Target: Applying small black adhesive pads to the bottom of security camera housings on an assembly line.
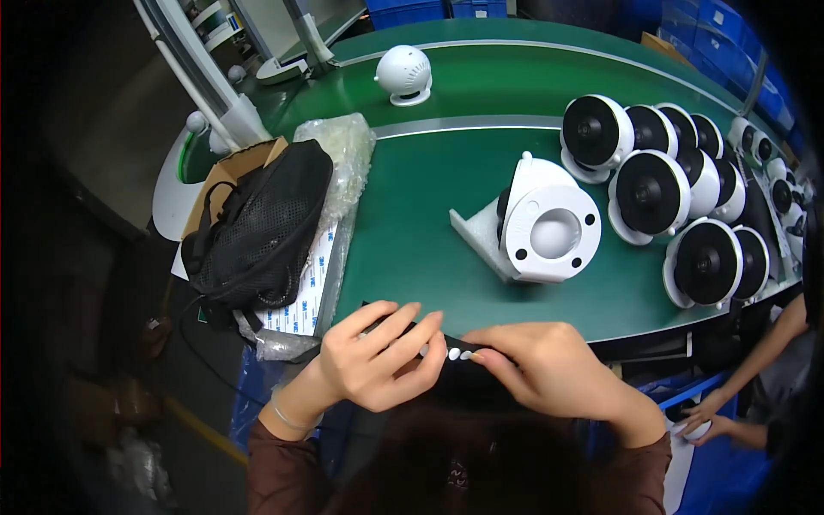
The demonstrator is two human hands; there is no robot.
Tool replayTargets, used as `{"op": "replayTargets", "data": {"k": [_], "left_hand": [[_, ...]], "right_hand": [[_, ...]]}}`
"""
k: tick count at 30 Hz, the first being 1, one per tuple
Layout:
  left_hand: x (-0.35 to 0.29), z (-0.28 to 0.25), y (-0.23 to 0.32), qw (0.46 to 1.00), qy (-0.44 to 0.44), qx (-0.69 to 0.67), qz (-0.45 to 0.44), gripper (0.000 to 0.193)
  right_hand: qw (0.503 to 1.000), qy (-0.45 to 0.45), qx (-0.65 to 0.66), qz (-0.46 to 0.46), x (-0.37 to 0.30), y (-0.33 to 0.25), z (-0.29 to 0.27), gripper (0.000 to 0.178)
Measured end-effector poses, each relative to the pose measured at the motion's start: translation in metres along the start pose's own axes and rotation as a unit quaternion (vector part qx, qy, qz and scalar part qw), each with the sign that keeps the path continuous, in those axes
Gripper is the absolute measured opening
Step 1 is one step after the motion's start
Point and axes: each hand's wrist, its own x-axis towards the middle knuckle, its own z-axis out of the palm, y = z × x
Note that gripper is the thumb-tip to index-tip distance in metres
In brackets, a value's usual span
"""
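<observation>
Close to the table's near edge, my right hand (554, 365) pinches the end of a narrow black strip (454, 353) with several small white round pads on it. My left hand (378, 356) is curled over the strip's other end, its fingers bent and partly hiding it. Beyond my hands, a white round camera (525, 225) lies with its base turned up toward me. Three black dots sit around the base's central round hollow, and a fourth round spot is plain white. The camera rests against a white foam piece (481, 238).
Several white cameras with black faces (652, 190) stand at the right. One white camera (404, 73) sits on the far green belt (489, 73). A black mesh bag (266, 223) and bubble wrap (343, 159) lie left. Another person's hands (708, 416) hold a white part at lower right.
</observation>
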Motion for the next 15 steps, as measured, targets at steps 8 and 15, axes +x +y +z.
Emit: {"op": "replayTargets", "data": {"k": [8,15], "left_hand": [[0.013,0.009,0.008,0.995,0.009,-0.079,0.055,0.013],[0.017,0.013,-0.001,0.820,-0.058,-0.445,-0.355,0.033]], "right_hand": [[0.887,-0.071,0.456,0.031,-0.014,0.019,0.015,0.030],[0.875,0.072,0.461,0.127,-0.030,0.018,0.016,0.014]]}}
